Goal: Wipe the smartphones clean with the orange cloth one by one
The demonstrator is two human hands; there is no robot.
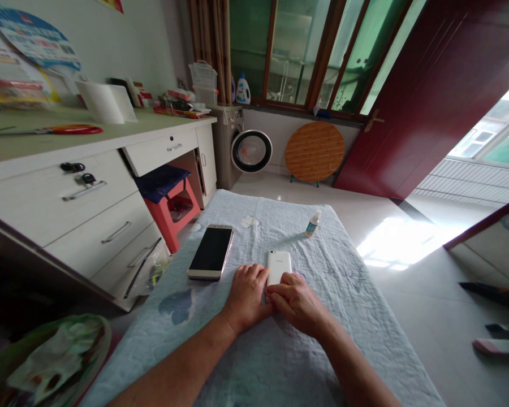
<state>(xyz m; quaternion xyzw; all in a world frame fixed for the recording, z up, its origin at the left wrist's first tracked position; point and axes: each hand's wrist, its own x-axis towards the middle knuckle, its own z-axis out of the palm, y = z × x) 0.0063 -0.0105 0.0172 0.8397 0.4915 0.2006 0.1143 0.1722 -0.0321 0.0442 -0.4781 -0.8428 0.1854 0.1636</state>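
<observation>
A white smartphone (pixel 279 263) lies back up on the cloth-covered table, its camera at the top left corner. My left hand (pixel 246 294) grips its left edge, with the thumb near the lower end. Over the phone's lower right part, my right hand (pixel 299 302) is closed, its curled fingers pressed to the back cover. Whatever those fingers may pinch is hidden, and so is the phone's bottom end. To the left lies a larger gold-framed phone (pixel 211 252), dark screen up. A small clear spray bottle (pixel 313 224) with a blue label stands farther back on the right.
A pale blue quilted cloth (pixel 343 299) covers the table. Left are a white desk (pixel 106 212), a red stool (pixel 176 212) and a waste bin (pixel 106 333). Beyond stand a washing machine (pixel 224 141) with its door ajar and a round wooden tabletop (pixel 314 151).
</observation>
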